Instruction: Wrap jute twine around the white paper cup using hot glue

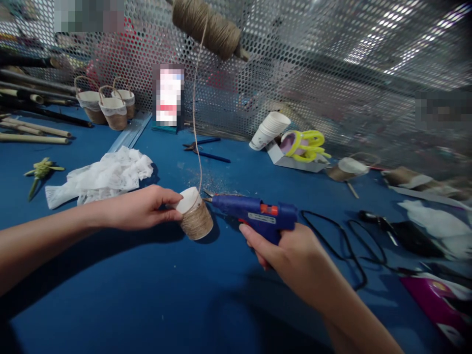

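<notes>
My left hand (pixel 142 208) is closed on a white paper cup (pixel 194 214) that is tilted on its side, most of its wall wrapped in brown twine. A strand of twine (pixel 195 113) runs up from the cup to a twine spool (pixel 206 25) hanging at the top. My right hand (pixel 291 258) grips a blue hot glue gun (pixel 258 216), its nozzle touching the cup's upper rim. Both hover just over the blue table (pixel 147 295).
White lace cloth (pixel 106 177) lies to the left. Small finished baskets (pixel 108 105) stand by the perforated metal screen. Scissors (pixel 204 150), stacked paper cups (pixel 269 129), a yellow-handled item, the gun's black cord (pixel 342 246) and bamboo sticks (pixel 33 130) surround the work spot.
</notes>
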The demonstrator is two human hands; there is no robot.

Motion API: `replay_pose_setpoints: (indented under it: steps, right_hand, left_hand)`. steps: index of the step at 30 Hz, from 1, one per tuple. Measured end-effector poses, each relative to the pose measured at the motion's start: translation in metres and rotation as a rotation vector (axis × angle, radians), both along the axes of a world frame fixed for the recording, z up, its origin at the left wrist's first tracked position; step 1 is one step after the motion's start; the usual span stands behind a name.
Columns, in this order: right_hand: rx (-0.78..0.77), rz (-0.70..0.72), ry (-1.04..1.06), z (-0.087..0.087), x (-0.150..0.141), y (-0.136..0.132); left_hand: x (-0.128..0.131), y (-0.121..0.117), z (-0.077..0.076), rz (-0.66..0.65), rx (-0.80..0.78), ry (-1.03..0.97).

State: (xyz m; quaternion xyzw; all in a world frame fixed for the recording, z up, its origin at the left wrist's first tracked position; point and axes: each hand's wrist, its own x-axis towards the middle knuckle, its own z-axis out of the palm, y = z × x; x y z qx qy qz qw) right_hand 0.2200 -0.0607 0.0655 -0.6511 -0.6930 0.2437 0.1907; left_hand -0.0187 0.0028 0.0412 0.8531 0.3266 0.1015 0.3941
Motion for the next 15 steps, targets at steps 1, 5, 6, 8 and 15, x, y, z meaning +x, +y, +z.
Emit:
replay_pose_setpoints:
  steps: [1, 5, 6, 8, 15]
  right_hand:
    - [0.025, 0.008, -0.013, -0.001, 0.000, -0.001]
    - [0.136, 0.040, -0.076, -0.004, 0.002, -0.006]
    - [0.158, 0.043, -0.086, -0.005, 0.002, -0.007]
    - [0.174, 0.049, -0.098, -0.005, 0.003, -0.009]
    - [0.158, 0.123, -0.094, 0.000, -0.002, -0.016]
  left_hand:
    - [0.000, 0.000, 0.000, -0.010, -0.007, 0.012]
    - [0.000, 0.000, 0.000, -0.009, -0.023, 0.027]
    - [0.000, 0.000, 0.000, -0.006, -0.029, 0.026]
    - [0.000, 0.000, 0.000, -0.003, -0.046, 0.025]
    - [0.002, -0.001, -0.001, 0.028, -0.090, 0.025]
